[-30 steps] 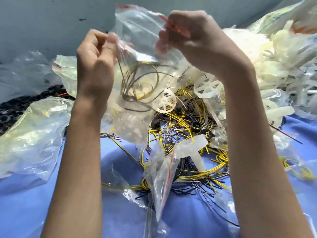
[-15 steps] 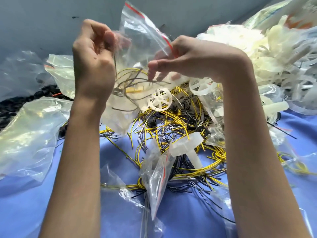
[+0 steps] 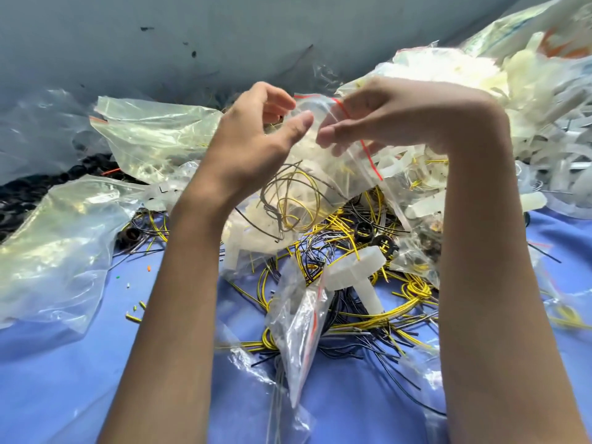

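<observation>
Zip bag (image 3: 347, 174) of wires (image 3: 288, 200) held mouth-up at 12 o'clock so nothing spills. Right grip (image 3: 384, 116) pinches its rim, left grip (image 3: 253, 139) is loose and open.

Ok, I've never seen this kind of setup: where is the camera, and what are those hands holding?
There is no machine: these are a person's two bare hands, filmed by one wide-angle camera worn on the head, looking forward and down. The right hand pinches a clear zip bag with a red strip, held above the pile; coiled yellow and grey wires sit inside it. The left hand is at the bag's mouth, but blur hides whether it grips. Below, on a blue surface, lie loose yellow and black wires, a white T-shaped plastic piece, a smaller clear bag, big clear bags on the left and white plastic parts heaped on the right.
</observation>
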### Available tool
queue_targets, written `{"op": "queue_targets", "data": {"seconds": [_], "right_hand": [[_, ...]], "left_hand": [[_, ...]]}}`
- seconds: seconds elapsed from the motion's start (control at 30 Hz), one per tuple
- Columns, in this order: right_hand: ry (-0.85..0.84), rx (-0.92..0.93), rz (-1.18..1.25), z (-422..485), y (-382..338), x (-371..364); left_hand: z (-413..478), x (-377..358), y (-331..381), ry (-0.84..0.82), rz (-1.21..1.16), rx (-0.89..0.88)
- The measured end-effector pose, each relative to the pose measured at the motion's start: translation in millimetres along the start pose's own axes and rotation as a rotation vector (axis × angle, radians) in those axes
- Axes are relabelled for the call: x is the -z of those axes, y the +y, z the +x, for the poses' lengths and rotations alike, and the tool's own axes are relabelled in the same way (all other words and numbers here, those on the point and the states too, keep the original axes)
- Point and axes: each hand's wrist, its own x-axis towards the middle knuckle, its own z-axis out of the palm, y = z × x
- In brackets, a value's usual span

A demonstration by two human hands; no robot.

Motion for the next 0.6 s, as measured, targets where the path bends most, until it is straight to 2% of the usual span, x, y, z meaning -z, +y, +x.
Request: {"op": "queue_targets", "data": {"seconds": [0.1, 0.17, 0.23, 0.3, 0.37, 0.47, 0.53, 0.6], "right_hand": [[-0.002, -0.065, 0.024, -6.3, 9.6, 6.7], [0.024, -0.108, 0.08, -11.1, 16.3, 10.6], [0.09, -0.146, 0.128, -14.5, 23.2, 14.8], [0.19, -0.169, 0.187, -16.3, 28.5, 18.9], [0.315, -0.185, 0.23, -15.5, 31.9, 23.0], [0.483, -0.198, 0.273, -13.5, 36.5, 27.8], [0.536, -0.197, 0.297, -13.5, 37.6, 30.1], [0.548, -0.191, 0.315, -14.2, 37.8, 30.7]], "left_hand": [[-2.8, -10.4, 12.1, 0.114, 0.041, -0.092], [-5.9, -14.7, 23.7, 0.187, -0.027, -0.192], [-10.3, -19.9, 35.9, 0.158, -0.13, -0.266], [-15.5, -30.7, 45.0, 0.003, -0.168, -0.291], [-21.5, -47.0, 50.1, -0.233, -0.101, -0.275], [-32.1, -79.7, 43.9, -0.58, 0.218, -0.254], [-41.3, -98.3, 35.1, -0.682, 0.41, -0.254], [-47.7, -109.8, 27.6, -0.712, 0.49, -0.276]]}}
